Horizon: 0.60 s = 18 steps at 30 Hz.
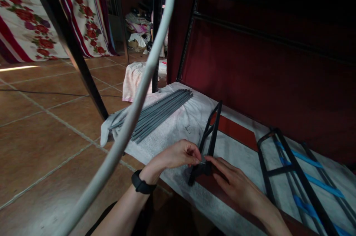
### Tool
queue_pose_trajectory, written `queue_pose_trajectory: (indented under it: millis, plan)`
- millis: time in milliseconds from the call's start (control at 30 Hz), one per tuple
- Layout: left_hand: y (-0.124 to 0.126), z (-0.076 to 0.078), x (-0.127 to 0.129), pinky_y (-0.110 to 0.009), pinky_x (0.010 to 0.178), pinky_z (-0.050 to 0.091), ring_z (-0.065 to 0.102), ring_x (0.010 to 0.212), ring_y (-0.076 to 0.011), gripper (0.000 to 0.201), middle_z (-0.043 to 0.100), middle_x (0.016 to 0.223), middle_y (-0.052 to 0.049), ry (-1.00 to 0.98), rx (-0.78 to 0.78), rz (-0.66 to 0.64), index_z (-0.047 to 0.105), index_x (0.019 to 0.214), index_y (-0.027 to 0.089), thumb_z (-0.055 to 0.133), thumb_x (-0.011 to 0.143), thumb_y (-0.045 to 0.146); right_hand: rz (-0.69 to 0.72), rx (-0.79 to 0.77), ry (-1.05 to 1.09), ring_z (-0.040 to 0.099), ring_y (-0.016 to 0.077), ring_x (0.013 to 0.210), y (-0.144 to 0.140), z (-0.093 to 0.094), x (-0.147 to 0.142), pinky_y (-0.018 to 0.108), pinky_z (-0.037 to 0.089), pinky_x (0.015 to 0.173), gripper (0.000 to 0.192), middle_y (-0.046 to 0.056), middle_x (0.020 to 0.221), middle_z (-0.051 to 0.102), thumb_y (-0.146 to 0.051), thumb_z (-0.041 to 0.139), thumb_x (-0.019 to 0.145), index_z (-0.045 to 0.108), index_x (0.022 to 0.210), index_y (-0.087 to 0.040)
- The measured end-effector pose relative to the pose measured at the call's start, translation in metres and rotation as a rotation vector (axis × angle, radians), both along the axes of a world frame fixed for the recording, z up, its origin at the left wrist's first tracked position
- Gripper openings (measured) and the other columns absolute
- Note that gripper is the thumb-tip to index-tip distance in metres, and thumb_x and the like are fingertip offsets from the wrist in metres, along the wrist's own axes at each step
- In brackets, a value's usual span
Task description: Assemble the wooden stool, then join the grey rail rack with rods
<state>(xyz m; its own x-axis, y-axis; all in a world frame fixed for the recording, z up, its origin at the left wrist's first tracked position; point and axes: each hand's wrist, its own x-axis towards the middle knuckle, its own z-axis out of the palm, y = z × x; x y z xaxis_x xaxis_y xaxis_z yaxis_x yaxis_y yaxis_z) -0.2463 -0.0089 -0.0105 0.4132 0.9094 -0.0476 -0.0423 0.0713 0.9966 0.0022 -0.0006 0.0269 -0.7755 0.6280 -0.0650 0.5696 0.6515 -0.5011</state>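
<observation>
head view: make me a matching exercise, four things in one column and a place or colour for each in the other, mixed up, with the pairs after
1. rods
2. middle frame
3. straps
4. wristband

A. on the left wrist
B. blue
C. at the right hand's fingers
D. grey, side by side

Pairs: 1-D, 2-C, 3-B, 4-A

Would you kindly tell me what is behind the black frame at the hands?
A red strip and pale cloth show behind the black frame; whatever its bars cover cannot be seen.
</observation>
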Motion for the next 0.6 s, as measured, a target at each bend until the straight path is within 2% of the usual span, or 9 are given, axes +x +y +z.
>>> queue_pose_trajectory:
  millis: [133,367,500,600]
  plan:
    - [-0.002,0.000,0.005,-0.020,0.054,0.041,0.052,0.056,-0.0097,0.013,0.062,0.064,0.002,-0.002,0.009,0.030,0.072,0.078,0.015,0.072,0.072,0.027,-0.009,-0.008,-0.011,0.057,0.0184,0.127,0.000,-0.001,0.000,0.039,0.049,0.109,0.053,0.004,0.143,0.057,-0.021,0.039,0.099,0.040,0.151,-0.032]
    - [-0.009,0.015,0.010,-0.019,0.055,0.039,0.052,0.061,-0.0107,0.010,0.064,0.065,0.001,0.160,0.145,0.130,0.073,0.076,0.016,0.064,0.072,0.016,-0.031,-0.002,-0.023,0.056,0.0185,0.128,-0.003,0.003,-0.003,0.040,0.048,0.110,0.055,0.004,0.143,0.056,-0.019,0.038,0.099,0.039,0.151,-0.033]
    - [-0.009,0.013,0.012,-0.019,0.056,0.040,0.052,0.062,-0.0111,0.008,0.063,0.067,0.000,0.157,0.132,0.140,0.072,0.075,0.016,0.064,0.073,0.018,-0.022,-0.007,-0.017,0.057,0.0175,0.128,-0.004,0.005,-0.004,0.038,0.048,0.109,0.055,0.003,0.144,0.056,-0.019,0.037,0.098,0.037,0.152,-0.032]
    - [-0.009,0.011,0.014,-0.020,0.055,0.040,0.052,0.059,-0.0115,0.006,0.061,0.064,0.001,0.161,0.113,0.138,0.069,0.074,0.016,0.064,0.074,0.020,-0.040,-0.003,-0.001,0.052,0.0174,0.134,-0.005,0.004,-0.003,0.038,0.043,0.114,0.058,0.004,0.150,0.051,-0.020,0.038,0.097,0.032,0.155,-0.028]
